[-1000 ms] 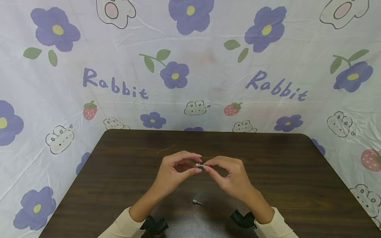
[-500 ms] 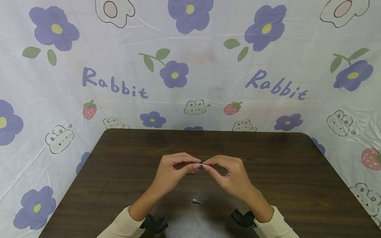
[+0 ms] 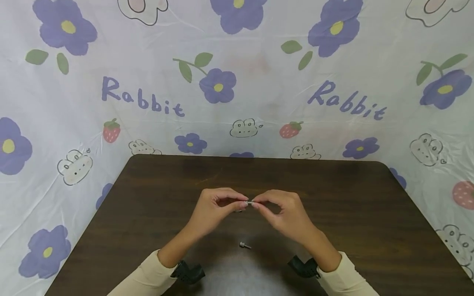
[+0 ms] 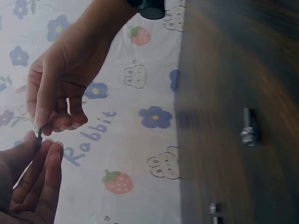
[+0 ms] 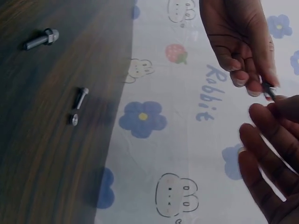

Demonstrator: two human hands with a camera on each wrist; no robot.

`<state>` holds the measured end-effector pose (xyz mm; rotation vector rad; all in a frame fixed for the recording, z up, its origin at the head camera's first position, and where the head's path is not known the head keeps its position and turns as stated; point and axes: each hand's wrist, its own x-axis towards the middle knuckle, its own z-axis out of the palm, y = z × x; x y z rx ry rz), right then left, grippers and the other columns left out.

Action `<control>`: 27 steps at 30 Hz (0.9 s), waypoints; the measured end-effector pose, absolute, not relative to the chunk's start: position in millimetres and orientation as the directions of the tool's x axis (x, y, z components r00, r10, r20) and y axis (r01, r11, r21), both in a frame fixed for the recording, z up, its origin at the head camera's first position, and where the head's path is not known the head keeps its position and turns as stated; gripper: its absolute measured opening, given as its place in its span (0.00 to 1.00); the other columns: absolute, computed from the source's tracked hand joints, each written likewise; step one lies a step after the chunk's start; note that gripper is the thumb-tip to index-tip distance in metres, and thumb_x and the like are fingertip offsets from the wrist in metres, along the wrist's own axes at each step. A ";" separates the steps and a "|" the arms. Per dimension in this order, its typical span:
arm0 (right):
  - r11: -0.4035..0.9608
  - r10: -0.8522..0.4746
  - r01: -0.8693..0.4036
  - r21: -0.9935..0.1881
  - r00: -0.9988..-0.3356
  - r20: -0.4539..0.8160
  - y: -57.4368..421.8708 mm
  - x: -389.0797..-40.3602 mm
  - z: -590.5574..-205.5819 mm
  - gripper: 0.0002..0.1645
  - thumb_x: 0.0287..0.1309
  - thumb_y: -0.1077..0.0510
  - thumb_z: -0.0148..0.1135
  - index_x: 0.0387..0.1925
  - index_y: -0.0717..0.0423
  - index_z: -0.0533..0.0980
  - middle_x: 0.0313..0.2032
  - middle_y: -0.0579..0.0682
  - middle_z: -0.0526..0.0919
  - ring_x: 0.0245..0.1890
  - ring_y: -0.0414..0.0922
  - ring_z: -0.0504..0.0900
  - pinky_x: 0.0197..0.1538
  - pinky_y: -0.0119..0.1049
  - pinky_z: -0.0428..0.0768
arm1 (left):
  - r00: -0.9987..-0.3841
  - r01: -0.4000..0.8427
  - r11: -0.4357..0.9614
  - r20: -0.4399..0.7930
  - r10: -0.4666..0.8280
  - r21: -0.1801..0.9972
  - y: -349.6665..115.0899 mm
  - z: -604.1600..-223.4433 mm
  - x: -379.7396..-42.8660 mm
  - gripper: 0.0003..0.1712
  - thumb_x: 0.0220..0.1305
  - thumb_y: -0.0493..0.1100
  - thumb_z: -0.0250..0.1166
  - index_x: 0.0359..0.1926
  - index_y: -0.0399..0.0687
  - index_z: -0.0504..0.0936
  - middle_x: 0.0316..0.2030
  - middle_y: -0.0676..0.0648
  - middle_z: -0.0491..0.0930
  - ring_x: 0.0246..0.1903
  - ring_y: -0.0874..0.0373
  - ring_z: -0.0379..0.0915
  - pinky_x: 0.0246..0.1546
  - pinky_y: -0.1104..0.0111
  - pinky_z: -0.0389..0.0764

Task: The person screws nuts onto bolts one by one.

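A small metal bolt is held in the air between the two hands, over the dark table. My left hand pinches its thicker end between thumb and forefinger. At the thin shank end, the thumb and forefinger of my right hand grip it. Fingertips cover much of this bolt in the wrist views. Closer to me, a larger bolt with a nut near its head lies on the table. Beyond the hands rest a small screw and a loose nut, mostly hidden behind the left fingers in the head view.
The brown wood-grain table reaches back to a white cloth printed with flowers and rabbits. Black wrist cameras sit on both wrists, just past the cream sleeves.
The left thumb and forefinger, apart around the bolt's thicker end one second ago, have closed in and now pinch it. The right hand keeps its grip. The head view has tilted slightly.
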<state>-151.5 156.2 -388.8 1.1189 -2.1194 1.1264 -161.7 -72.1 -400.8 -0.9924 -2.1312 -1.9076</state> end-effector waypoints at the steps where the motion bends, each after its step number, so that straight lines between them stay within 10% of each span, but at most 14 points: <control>1: 0.344 -0.444 -0.833 -0.432 -0.550 0.707 156.4 -152.1 -389.2 0.09 0.54 0.69 0.74 0.36 0.55 0.86 0.33 0.45 0.89 0.33 0.39 0.87 0.39 0.34 0.86 | -0.782 0.531 0.010 0.485 0.390 0.848 -72.4 -402.0 -162.1 0.06 0.64 0.37 0.71 0.42 0.42 0.90 0.34 0.48 0.88 0.31 0.44 0.85 0.33 0.58 0.88; 27: 0.618 -0.656 -0.708 -0.342 -0.704 0.272 152.0 -156.2 -431.7 0.02 0.59 0.59 0.74 0.30 0.51 0.87 0.28 0.40 0.86 0.24 0.32 0.79 0.27 0.25 0.76 | -0.762 0.518 0.265 0.298 0.575 0.814 -76.3 -473.9 -180.8 0.04 0.58 0.34 0.75 0.35 0.44 0.91 0.33 0.50 0.89 0.32 0.65 0.85 0.34 0.71 0.86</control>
